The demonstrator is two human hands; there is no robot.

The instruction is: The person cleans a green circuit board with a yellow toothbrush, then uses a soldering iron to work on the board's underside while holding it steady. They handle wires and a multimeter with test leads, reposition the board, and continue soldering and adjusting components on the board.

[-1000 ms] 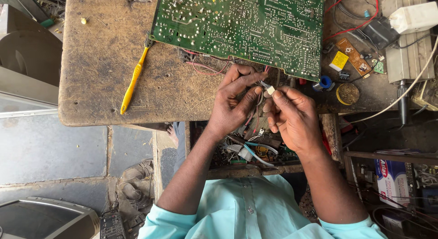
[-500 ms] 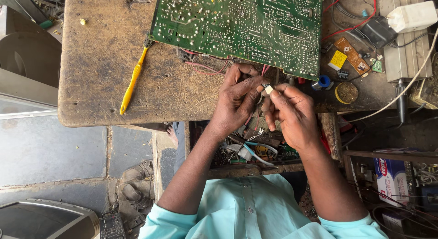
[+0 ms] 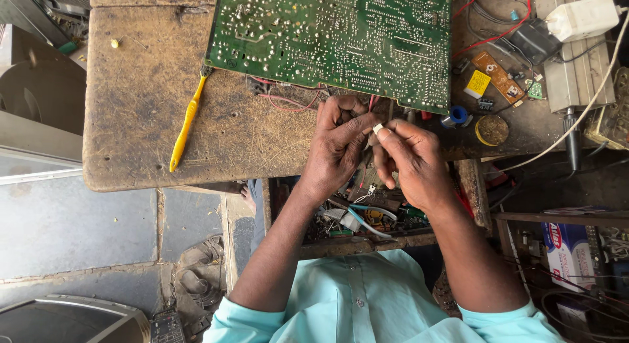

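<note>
Head view: small white part (image 3: 378,128) pinched between both hands at frame centre, just below the green board (image 3: 334,38).

Since a second ago, left hand (image 3: 337,150) and right hand (image 3: 407,161) drawn tighter together, fingertips closed narrow on the part. Yellow tool (image 3: 187,123) untouched at left.

I note a worn wooden desk (image 3: 144,120) bearing a large green circuit board (image 3: 341,38), a yellow-handled brush (image 3: 185,123) at the board's left corner, a round tin (image 3: 492,129), and a white adapter (image 3: 583,17) at far right.
</note>
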